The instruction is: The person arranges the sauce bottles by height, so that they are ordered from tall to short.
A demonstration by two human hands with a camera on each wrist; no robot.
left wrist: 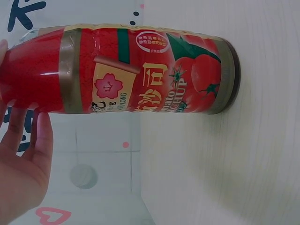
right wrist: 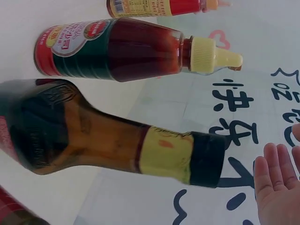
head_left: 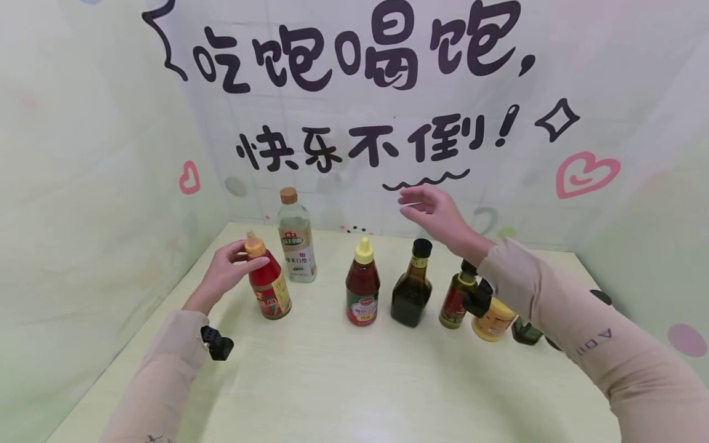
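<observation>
My left hand [head_left: 224, 275] grips a red tomato ketchup bottle [head_left: 271, 288] with an orange nozzle cap, thumb and fingers around its upper part. In the left wrist view the ketchup label, with printed tomatoes, faces the camera, and the fingers [left wrist: 43, 136] touch the bottle's shoulder. My right hand [head_left: 434, 218] is raised in the air, fingers extended and holding nothing. Nearest below it stands a dark sauce bottle [head_left: 411, 298] with a black cap. Left of that is a dark red sauce bottle [head_left: 362, 295] with a yellow nozzle cap, also seen in the right wrist view.
A clear white vinegar bottle [head_left: 299, 249] stands behind the ketchup. To the right are a small red-labelled bottle [head_left: 455, 301], a yellow tub [head_left: 493, 320] and a dark green jar [head_left: 526, 332], partly hidden by my right arm. A printed cloth [head_left: 332, 203] backs the table [head_left: 343, 381].
</observation>
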